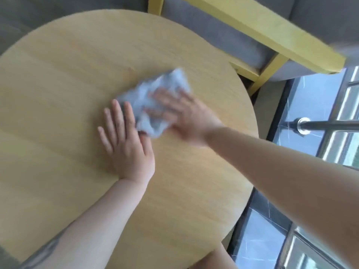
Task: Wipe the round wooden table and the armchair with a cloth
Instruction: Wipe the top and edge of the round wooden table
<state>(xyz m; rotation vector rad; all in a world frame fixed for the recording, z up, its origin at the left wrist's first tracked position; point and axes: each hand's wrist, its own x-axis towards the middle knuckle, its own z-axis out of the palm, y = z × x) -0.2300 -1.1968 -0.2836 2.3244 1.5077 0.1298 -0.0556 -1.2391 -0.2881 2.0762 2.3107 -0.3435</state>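
Note:
The round wooden table [68,78] fills most of the view. A light blue-grey cloth [155,98] lies crumpled near its middle. My right hand [186,115] presses flat on the cloth with straight fingers and is blurred by motion. My left hand [128,146] rests flat on the tabletop just left of the cloth, fingers spread, its fingertips at the cloth's edge. The armchair [223,33], grey cushions in a yellow wooden frame, stands beyond the table at the upper right.
A grey sofa cushion [29,20] lies past the table's far left edge. A metal handrail [326,126] and a glass window wall run along the right, over a dark marble sill [260,239].

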